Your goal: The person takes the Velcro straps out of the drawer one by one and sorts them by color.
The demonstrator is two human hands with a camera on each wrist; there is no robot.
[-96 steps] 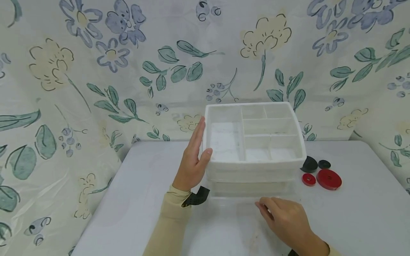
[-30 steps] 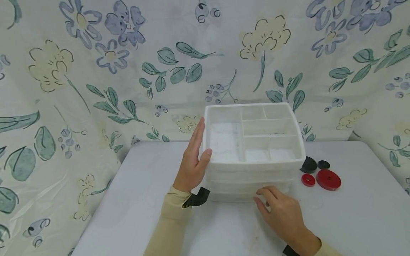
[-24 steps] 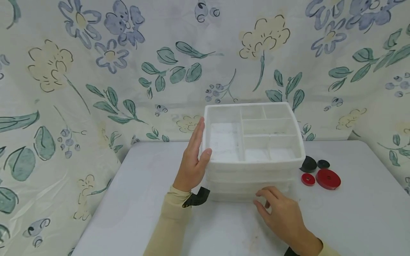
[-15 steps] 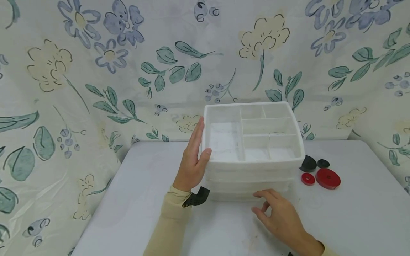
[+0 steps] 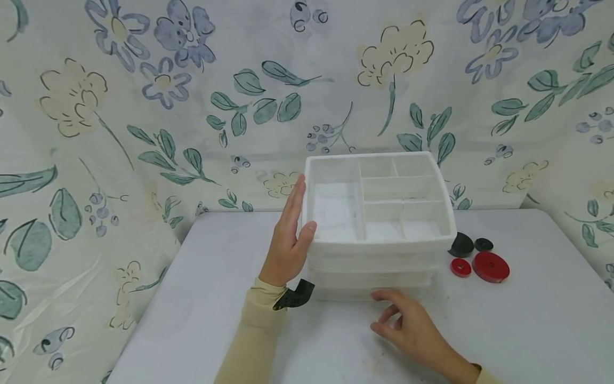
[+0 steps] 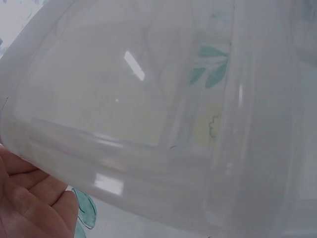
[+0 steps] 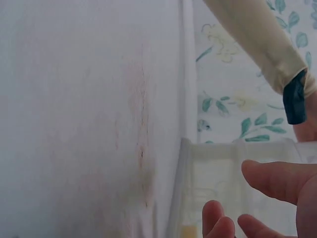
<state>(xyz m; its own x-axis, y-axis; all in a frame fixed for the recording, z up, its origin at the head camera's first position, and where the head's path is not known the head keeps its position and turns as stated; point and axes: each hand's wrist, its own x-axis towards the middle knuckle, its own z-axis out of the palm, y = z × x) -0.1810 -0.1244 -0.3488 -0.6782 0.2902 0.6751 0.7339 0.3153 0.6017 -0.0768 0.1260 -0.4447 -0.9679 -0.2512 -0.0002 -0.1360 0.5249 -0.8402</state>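
Observation:
A white plastic drawer organizer (image 5: 379, 250) stands on the table, its top divided into several compartments. My left hand (image 5: 288, 240) lies along its left side with straight fingers, the thumb at the front corner. In the left wrist view, the translucent side wall (image 6: 124, 109) fills most of the picture beside the left hand (image 6: 34, 203). Before the lowest drawer front (image 5: 345, 293) is my right hand (image 5: 408, 325), thumb and index finger apart, nothing held. Whether the index fingertip touches the drawer front I cannot tell. The right wrist view shows the thumb (image 7: 277, 181) spread from curved fingers.
Right of the organizer lie a large red disc (image 5: 491, 267), a small red disc (image 5: 461, 268), a small black disc (image 5: 484, 244) and a black rounded piece (image 5: 462, 245). Behind the white table (image 5: 216, 266) hangs a floral cloth (image 5: 288, 48).
The lowest drawer, which seemed pulled out at first, now sits in line with the organizer's front. My right hand has since shifted left, its thumb and index finger spreading. The left hand stays put.

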